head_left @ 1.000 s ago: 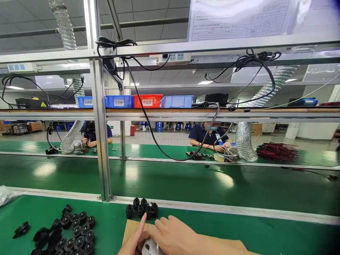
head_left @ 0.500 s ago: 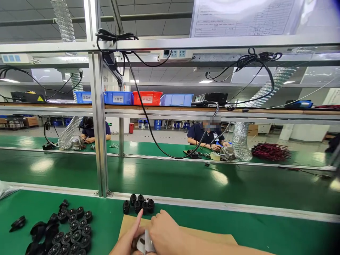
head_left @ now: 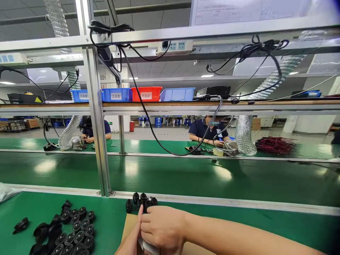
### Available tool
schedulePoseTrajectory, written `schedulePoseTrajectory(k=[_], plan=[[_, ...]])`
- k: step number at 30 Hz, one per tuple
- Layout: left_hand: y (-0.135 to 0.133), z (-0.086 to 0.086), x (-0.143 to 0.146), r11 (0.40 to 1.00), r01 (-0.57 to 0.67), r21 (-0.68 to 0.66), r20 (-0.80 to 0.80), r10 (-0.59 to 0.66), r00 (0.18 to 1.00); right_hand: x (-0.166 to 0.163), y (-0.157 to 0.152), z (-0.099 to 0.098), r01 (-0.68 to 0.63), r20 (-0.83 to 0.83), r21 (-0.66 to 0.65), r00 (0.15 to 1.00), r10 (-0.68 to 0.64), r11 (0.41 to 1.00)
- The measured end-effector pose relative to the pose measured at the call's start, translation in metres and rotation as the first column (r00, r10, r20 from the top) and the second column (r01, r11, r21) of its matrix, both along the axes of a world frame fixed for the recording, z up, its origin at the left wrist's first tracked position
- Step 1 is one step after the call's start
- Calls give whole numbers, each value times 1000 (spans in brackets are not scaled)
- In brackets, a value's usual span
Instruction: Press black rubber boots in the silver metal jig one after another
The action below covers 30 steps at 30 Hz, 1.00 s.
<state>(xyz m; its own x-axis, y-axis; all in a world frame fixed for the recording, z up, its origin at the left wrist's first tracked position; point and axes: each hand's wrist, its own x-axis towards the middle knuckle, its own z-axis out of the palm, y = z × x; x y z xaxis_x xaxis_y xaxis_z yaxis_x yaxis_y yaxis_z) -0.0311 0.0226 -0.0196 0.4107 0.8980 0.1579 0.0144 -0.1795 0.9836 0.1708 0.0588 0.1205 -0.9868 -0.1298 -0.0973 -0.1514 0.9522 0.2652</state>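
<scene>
From the head camera, your right hand (head_left: 162, 228) comes in from the lower right with the forearm stretched across the green counter (head_left: 111, 226); its fingers are curled down in a closed grip over a small pale part (head_left: 147, 247) at the bottom edge of the picture. Your left hand (head_left: 132, 241) rises from below, index finger pointing up along the right hand's knuckles and touching them; it presses against the same pale part, though you cannot tell how its grip closes, since most of it is cut off by the frame. The pale part sits between both hands, over a brown cardboard sheet (head_left: 128, 224) that lies flat on the counter.

Just beyond your fingertips stands a small cluster of black caps (head_left: 140, 202), close to the metal rail. To your left, a bigger heap of black round parts (head_left: 71, 233) lies spread on the counter, well apart from the hands. An upright metal post (head_left: 97, 124) rises between the two groups. Across the belt, two other people sit at the far counter, one beside a bundle of red wires (head_left: 275, 145), under a shelf of blue and red bins (head_left: 146, 94)
</scene>
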Motion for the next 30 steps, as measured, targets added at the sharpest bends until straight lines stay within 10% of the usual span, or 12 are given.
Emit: schedulePoseTrajectory(k=[4, 11, 18, 30], plan=[[-8, -12, 3, 999, 28, 20, 0, -28, 1000, -10, -10, -22, 242, -77, -1, 967, -242, 970], [-26, 2, 6, 993, 114, 39, 87, -117, 989, -10, -45, -30, 663, -62, -32, 746, -663, 748], [-32, 14, -2, 1000, 25, 18, -21, -24, 999, 29, -19, 15, 105, -155, 45, 983, -97, 993], [-24, 20, -7, 996, 58, -69, -117, -66, 991, -7, 17, 7, -286, 27, -2, 958, 286, 958]])
